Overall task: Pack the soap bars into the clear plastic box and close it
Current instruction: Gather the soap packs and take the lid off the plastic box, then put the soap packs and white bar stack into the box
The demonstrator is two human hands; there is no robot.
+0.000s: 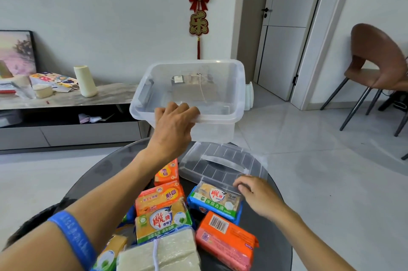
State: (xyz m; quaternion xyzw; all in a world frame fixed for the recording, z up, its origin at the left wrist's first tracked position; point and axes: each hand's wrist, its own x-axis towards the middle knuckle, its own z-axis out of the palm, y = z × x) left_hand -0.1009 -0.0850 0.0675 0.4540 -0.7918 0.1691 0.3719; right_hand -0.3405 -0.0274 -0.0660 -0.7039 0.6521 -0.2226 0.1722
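Note:
My left hand [174,125] grips the near rim of the clear plastic box [234,85] and holds it raised and tilted above the far side of the round dark table [278,226]. The box has no soap in it. Its clear lid [223,160] with a handle lies flat on the table beneath. My right hand [256,195] touches the lid's near edge with curled fingers, just above a blue-wrapped soap bar [214,202]. Orange-wrapped soap bars [225,239], a green-labelled soap pack [163,224] and pale bars [161,255] crowd the near table.
A low TV cabinet [66,103] with clutter and a cream roll [85,81] stands at the left wall. A brown chair [379,65] is at the right. Grey tiled floor surrounds the table, with a door behind.

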